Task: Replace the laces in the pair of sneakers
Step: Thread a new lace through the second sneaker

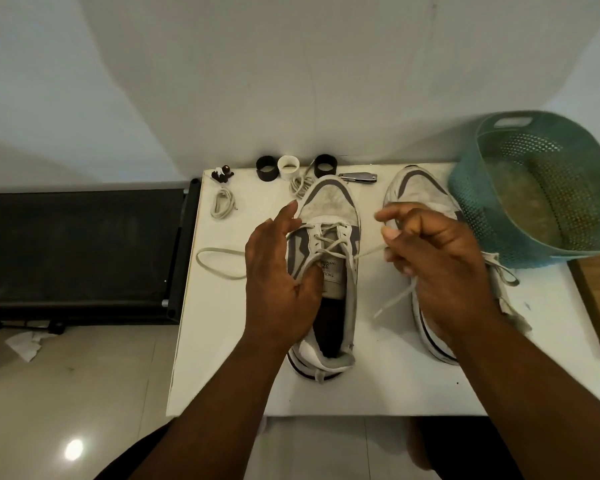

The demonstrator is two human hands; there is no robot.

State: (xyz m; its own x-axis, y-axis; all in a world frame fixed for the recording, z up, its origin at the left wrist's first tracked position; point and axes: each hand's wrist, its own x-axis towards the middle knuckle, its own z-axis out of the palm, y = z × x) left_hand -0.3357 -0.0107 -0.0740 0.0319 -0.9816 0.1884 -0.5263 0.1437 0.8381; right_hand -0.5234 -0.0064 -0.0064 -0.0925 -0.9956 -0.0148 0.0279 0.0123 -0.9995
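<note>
Threading: right hand pinches the lace, drawn toward 3 o'clock; left hand, fingers loose, steadies the sneaker. Next eyelet likely needs careful aim.

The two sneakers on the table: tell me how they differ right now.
The left sneaker has a lace crossing its eyelets; the right sneaker is mostly hidden, so its lacing cannot be judged. The left hand rests on the left sneaker, while the right hand, pinching the lace end, covers the right sneaker. Both are white and grey, toes pointing at the wall.
</note>
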